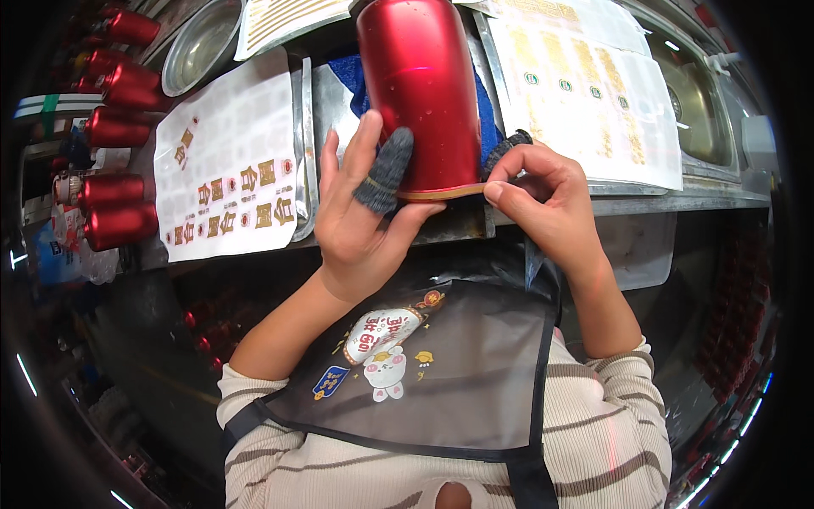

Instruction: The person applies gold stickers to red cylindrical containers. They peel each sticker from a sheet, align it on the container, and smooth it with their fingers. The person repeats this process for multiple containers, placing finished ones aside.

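Observation:
A large glossy red metal bottle or canister (pixel 417 93) lies in front of me with its near end toward my body. A thin gold-brown strip (pixel 462 192) runs along its near rim. My left hand (pixel 356 204) rests at the near left of the bottle, fingers stretched and spread. One finger wears a grey knitted finger cover (pixel 386 174) and lies along the bottle's side, while the thumb touches the near rim. My right hand (pixel 547 199) is closed, pinching the strip's right end between thumb and forefinger. Another grey finger cover (pixel 509 148) shows behind it.
A white sheet of gold-and-red decals (pixel 233 199) lies at left, another decal sheet (pixel 585 93) at right. Blue cloth (pixel 343 76) sits under the bottle. A metal basin (pixel 202 51) stands at far left, a steel sink (pixel 699 110) far right. More red bottles (pixel 119 212) line the left side.

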Action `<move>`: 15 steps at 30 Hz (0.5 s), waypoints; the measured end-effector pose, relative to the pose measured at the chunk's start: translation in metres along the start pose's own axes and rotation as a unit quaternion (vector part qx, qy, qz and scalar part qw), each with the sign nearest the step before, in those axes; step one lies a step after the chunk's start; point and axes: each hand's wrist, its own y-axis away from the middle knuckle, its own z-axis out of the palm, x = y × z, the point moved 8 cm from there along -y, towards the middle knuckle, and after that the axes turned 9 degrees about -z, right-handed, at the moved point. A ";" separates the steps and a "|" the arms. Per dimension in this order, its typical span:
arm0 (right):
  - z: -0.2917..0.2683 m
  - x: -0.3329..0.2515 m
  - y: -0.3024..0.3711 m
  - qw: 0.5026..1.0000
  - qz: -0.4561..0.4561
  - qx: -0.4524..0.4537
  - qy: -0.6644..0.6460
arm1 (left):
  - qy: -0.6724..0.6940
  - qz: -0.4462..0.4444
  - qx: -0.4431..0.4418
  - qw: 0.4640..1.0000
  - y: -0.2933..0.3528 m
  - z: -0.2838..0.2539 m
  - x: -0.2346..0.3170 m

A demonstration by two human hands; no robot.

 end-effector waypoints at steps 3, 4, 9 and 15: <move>0.000 -0.006 -0.001 1.000 -0.016 -0.001 0.014 | -0.020 -0.004 -0.015 1.000 0.020 -0.009 0.000; 0.000 -0.007 -0.001 1.000 -0.016 -0.003 0.015 | -0.029 0.004 -0.024 0.999 0.026 -0.010 0.000; -0.002 0.000 -0.001 0.999 0.029 0.000 -0.018 | -0.068 0.052 -0.040 0.995 0.026 -0.004 0.008; -0.006 0.001 0.001 0.998 0.051 -0.002 -0.046 | -0.133 0.098 -0.040 0.985 0.018 0.000 0.019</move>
